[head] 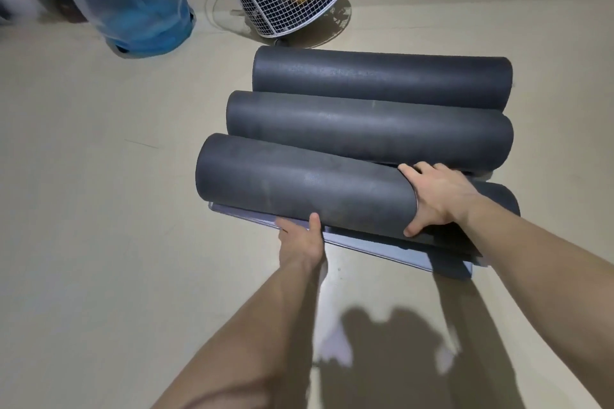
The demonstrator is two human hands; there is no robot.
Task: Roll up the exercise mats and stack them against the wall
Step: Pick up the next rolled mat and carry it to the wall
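Gripping a rolled mat (pixel 299 189) (matte, cylindrical) barehanded.

No readable text, label or number anywhere

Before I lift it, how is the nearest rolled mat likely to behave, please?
The nearest rolled mat is a round cylinder, so it would probably roll if released. Its matte surface should grip well. It may spring open: left hand and right hand both clasp it.
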